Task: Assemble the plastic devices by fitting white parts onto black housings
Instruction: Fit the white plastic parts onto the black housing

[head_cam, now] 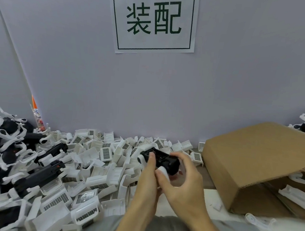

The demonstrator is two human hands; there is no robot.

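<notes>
A: Head view only. Which step is this?

B: I'd judge a fitting step. Both hands hold one black housing point(160, 159) in the air above the surface point(188, 194), a little right of centre. The left hand point(147, 179) has its grip clenched round the housing's near side, thumb laid across the top. The right hand point(185, 181) grasps the same piece, fingers curled over its 3 o'clock end.

A: And the white part?

B: A rounded white piece point(163, 171) shows at the housing's 6 o'clock edge, against the right thumb. Another white bit sits at its 9 o'clock end. Whether either is fully seated, I cannot tell.

A: What does the next move call for?

B: Probably a firm squeeze to press the white piece home while the left hand steadies the housing. Then it wants somewhere to go, perhaps the box point(256, 162) at 3 o'clock.

A: How does the housing look?

B: Dark, blocky, hard plastic, with small ribbed detail on its upper face.

A: Supplies?

B: A heap of white parts point(99, 158) spreads at 9 o'clock of the hands. More black housings point(37, 177) lie further out at 9 o'clock.
</notes>
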